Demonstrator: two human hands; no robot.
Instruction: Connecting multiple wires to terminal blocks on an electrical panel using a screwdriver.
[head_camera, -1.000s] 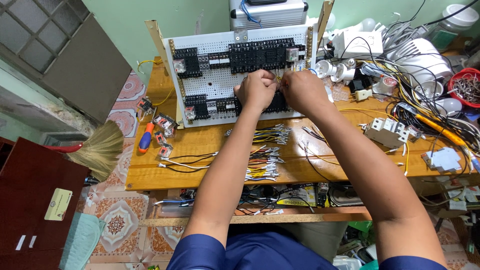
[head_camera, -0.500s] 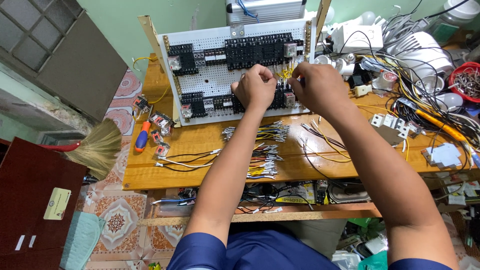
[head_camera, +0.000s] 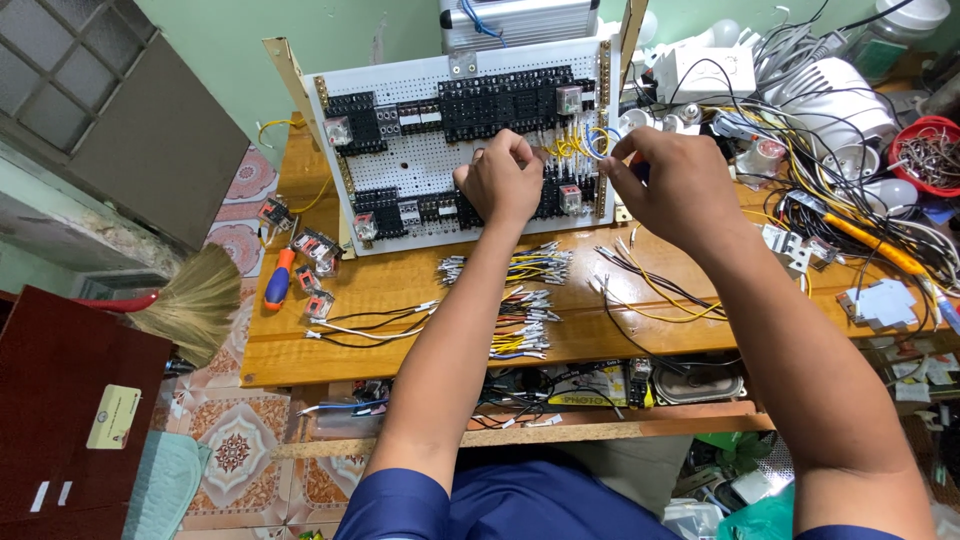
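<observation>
**My hands at the white wiring board**

Close to me are my blue sleeves and my two bare arms, reaching out over a wooden table (head_camera: 300, 345). Under the table top there is a low shelf with a flat grey speaker (head_camera: 697, 381) and some tangled cords.

On the table, between my arms, lie little bundles of short wires (head_camera: 520, 305) with white tips. They are yellow, black and red. More loose wires (head_camera: 365, 327) lie to the left of them. Farther left is a screwdriver (head_camera: 279, 279) with a blue and orange handle, and just beside it a few small clear relay blocks (head_camera: 316, 246).

My left hand (head_camera: 500, 180) is curled into a fist with the fingers together. It rests on the white board (head_camera: 420, 165), over the lower row of black blocks (head_camera: 400, 208). I cannot tell if it holds something inside.

My right hand (head_camera: 672, 185) is just to the right of it, near the board's right edge. Its finger and thumb are pinched together on a thin wire (head_camera: 604, 140) up by a bunch of yellow wires (head_camera: 570, 146) that loop out of the board.

The board stands up, leaning back in a wooden frame. A long row of black blocks (head_camera: 500, 100) runs along its top.

To the right, far from my hands, is a big heap of cables and white plastic parts (head_camera: 830, 95), and a red bowl (head_camera: 925, 150) of small metal bits. Off to the left, on the floor, lies a straw broom (head_camera: 190, 300).
</observation>
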